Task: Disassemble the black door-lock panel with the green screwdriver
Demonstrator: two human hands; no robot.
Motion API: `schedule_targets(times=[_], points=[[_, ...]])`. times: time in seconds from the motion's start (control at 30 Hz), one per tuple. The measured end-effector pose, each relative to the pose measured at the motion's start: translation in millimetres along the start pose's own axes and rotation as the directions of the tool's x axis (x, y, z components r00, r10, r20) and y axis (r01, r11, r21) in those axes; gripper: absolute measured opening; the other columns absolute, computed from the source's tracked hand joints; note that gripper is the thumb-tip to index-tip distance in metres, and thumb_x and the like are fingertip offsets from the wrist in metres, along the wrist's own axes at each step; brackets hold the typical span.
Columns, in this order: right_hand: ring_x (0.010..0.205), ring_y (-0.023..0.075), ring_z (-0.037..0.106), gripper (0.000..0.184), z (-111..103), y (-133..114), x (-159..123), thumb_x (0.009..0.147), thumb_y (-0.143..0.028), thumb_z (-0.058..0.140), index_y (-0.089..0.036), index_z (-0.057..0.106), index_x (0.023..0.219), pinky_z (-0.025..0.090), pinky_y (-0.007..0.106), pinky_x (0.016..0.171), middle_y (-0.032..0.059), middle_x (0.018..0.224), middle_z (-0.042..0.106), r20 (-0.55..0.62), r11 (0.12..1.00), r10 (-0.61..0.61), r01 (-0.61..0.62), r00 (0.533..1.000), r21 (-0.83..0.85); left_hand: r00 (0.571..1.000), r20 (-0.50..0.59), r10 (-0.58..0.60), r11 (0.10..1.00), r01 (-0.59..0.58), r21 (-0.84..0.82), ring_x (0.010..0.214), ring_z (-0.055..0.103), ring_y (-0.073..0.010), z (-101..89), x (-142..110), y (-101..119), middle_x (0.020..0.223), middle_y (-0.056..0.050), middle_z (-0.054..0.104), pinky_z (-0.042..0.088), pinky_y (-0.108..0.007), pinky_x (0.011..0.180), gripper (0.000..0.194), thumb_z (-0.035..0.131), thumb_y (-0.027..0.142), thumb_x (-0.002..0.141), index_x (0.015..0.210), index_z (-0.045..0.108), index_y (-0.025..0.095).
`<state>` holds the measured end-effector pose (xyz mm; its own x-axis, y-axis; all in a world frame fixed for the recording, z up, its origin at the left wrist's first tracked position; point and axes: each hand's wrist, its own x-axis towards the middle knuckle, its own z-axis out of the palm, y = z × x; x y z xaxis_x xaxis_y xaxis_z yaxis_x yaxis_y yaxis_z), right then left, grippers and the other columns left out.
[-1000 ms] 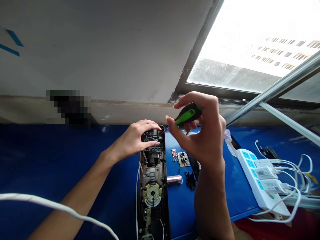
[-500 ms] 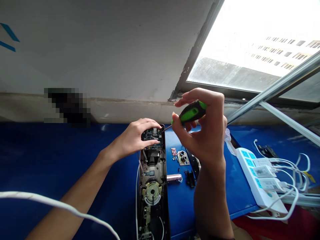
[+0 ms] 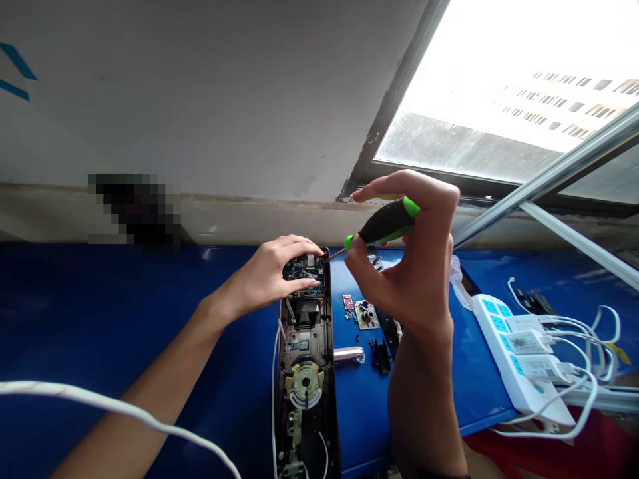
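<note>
A long black device housing (image 3: 330, 346) lies lengthwise on the blue table, its inside exposed. At its far end is a dark circuit board (image 3: 303, 270), which my left hand (image 3: 274, 269) grips between thumb and fingers. My right hand (image 3: 424, 266) is closed on a green and black screwdriver (image 3: 387, 223), held at a slant. The shaft points down left, and its tip is at the housing's far right corner; any screw there is too small to make out. A round metal lock-like part (image 3: 305, 382) sits lower in the housing.
Right of the housing lie a small red board (image 3: 348, 302), a square board with a round part (image 3: 367, 315), a pink cylinder (image 3: 349, 355) and black parts (image 3: 382, 356). A white power strip (image 3: 519, 372) with plugs stands farther right. A white cable (image 3: 114, 412) crosses the foreground.
My right hand has shifted slightly right and up, and the screwdriver handle has turned in its fingers. The tip stays at the same corner. My left hand and the housing look nearly unmoved.
</note>
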<state>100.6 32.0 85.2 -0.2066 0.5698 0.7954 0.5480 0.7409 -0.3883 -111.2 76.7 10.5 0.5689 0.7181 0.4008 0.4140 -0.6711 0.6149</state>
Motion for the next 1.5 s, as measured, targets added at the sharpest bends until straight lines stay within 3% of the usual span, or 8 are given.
schedule_targets(times=[0.2,0.4,0.6,0.77,0.97,1.17,1.33,1.5], points=[[0.059,0.0129,0.055,0.040,-0.1,0.2,-0.6,0.093,-0.018,0.067,-0.036,0.052,0.125,0.055,0.033,0.053,0.0011,0.109,0.071,-0.022,0.998,0.023,-0.024,1.000,-0.066,1.000,-0.006,0.003,1.000,-0.003,0.005,0.128,0.063,-0.0231,1.3,-0.6,-2.4,0.135,-0.005,0.069,0.048,-0.037,0.114,0.043,0.081,0.036,0.089,0.128,0.068,0.022],[0.073,0.0185,0.064,0.049,0.2,-1.8,-0.1,0.087,-0.018,0.069,-0.037,0.051,0.129,0.060,0.038,0.061,0.0027,0.121,0.067,-0.006,1.000,0.020,-0.020,1.000,0.010,1.000,-0.005,-0.007,1.000,0.007,0.011,0.125,0.065,-0.0242,0.6,-0.4,0.0,0.134,-0.006,0.070,0.051,-0.037,0.111,0.042,0.081,0.037,0.089,0.126,0.069,0.021],[0.060,0.0132,0.054,0.037,-2.0,-0.5,0.1,0.093,-0.018,0.068,-0.035,0.053,0.122,0.054,0.031,0.052,0.0001,0.100,0.069,-0.027,0.998,0.027,-0.029,0.999,-0.064,1.000,-0.013,0.003,1.000,-0.003,0.014,0.126,0.065,-0.0246,0.8,0.3,0.6,0.133,-0.007,0.071,0.051,-0.039,0.113,0.041,0.079,0.038,0.090,0.126,0.069,0.021],[0.071,0.0170,0.062,0.046,-3.2,-1.9,0.9,0.088,-0.015,0.068,-0.037,0.052,0.126,0.061,0.039,0.065,0.0016,0.119,0.068,0.015,1.000,0.028,-0.028,1.000,0.011,1.000,-0.024,0.013,1.000,-0.013,0.009,0.124,0.066,-0.0251,1.6,-0.3,-1.5,0.132,-0.007,0.071,0.052,-0.038,0.111,0.043,0.081,0.038,0.088,0.126,0.069,0.022],[0.062,0.0151,0.057,0.036,-2.5,-2.5,-0.2,0.092,-0.017,0.067,-0.035,0.052,0.120,0.056,0.034,0.054,0.0003,0.103,0.069,-0.010,0.997,0.060,-0.060,0.998,-0.044,1.000,-0.019,0.015,1.000,-0.015,0.014,0.126,0.065,-0.0245,1.4,0.0,-1.9,0.135,-0.007,0.070,0.051,-0.038,0.113,0.042,0.081,0.038,0.089,0.127,0.069,0.022],[0.072,0.0200,0.063,0.050,-2.9,-3.6,0.8,0.084,-0.015,0.070,-0.039,0.051,0.124,0.061,0.042,0.065,0.0006,0.119,0.067,0.016,0.999,0.052,-0.052,0.999,0.011,1.000,-0.017,0.018,1.000,-0.018,0.020,0.125,0.065,-0.0245,1.5,-0.5,-2.3,0.134,-0.007,0.070,0.051,-0.038,0.112,0.043,0.081,0.038,0.089,0.127,0.068,0.022],[0.061,0.0181,0.057,0.042,-3.5,-1.9,0.4,0.090,-0.020,0.070,-0.041,0.052,0.120,0.055,0.039,0.052,-0.0012,0.107,0.069,-0.004,0.995,0.083,-0.083,0.997,-0.050,1.000,-0.006,0.001,1.000,0.000,0.017,0.128,0.064,-0.0258,0.6,0.1,-0.5,0.136,-0.007,0.069,0.050,-0.041,0.114,0.041,0.078,0.040,0.091,0.127,0.068,0.022],[0.073,0.0203,0.065,0.050,-4.2,-4.2,0.5,0.085,-0.014,0.068,-0.041,0.051,0.125,0.061,0.043,0.065,-0.0003,0.121,0.067,0.027,0.998,0.059,-0.059,0.998,0.016,1.000,-0.002,-0.007,1.000,0.007,0.007,0.126,0.065,-0.0262,0.6,-0.7,-0.9,0.135,-0.007,0.070,0.051,-0.041,0.113,0.042,0.078,0.041,0.090,0.128,0.068,0.023]])
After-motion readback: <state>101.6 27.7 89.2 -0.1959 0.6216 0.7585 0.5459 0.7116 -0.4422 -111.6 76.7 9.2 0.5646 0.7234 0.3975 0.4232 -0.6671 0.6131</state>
